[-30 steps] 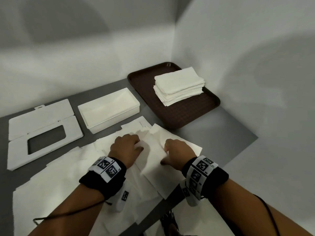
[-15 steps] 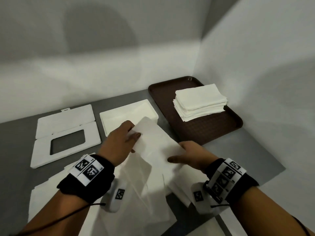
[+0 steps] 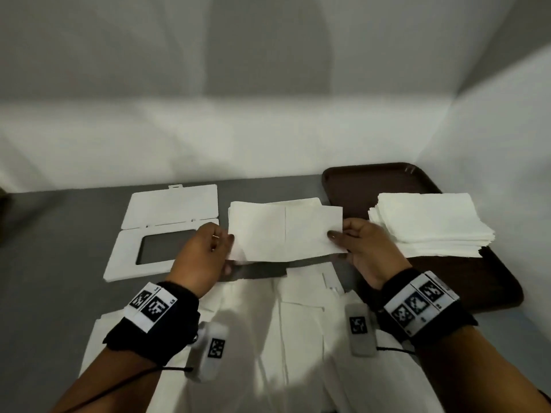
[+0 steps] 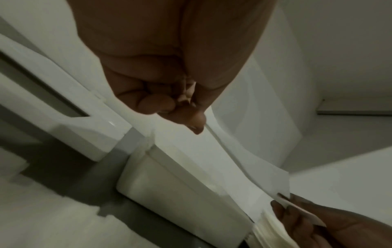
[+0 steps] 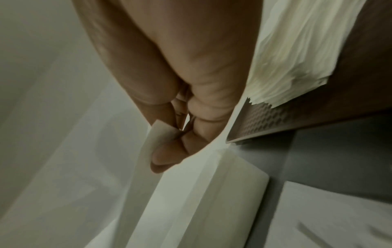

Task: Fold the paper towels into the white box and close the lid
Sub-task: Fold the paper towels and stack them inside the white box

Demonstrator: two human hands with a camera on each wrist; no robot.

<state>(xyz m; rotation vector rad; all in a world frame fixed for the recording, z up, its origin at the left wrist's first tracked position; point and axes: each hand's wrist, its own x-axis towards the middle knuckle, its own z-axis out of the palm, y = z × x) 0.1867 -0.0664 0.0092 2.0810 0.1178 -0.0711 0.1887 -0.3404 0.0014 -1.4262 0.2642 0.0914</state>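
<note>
The lid lies flat and open on the grey table, far to the left. It has a window hole in it, and nobody is touching it.

Next comes the left hand. A moment ago both hands were low down on the loose sheets near the person. Now they have come up and forward, and they hold one folded paper towel stretched flat between them. The left hand pinches its left edge with thumb and fingers curled onto it. The towel hangs right over the white box, so the box is almost hidden from the head camera. I think the next step is to lower the towel in, so one more sheet is nearly packed. The lid can only go on after that.

The right hand pinches the towel's right edge the same way. Past it, the brown tray holds the stack of paper towels still waiting. More loose sheets lie on the table near the person.

The left wrist camera shows what the head camera cannot: the box wall sits right under the towel, with a gap between them. The right wrist camera shows the thumb and fingers squeezed onto the towel's edge, and the bumpy tray rim close beside the hand.
</note>
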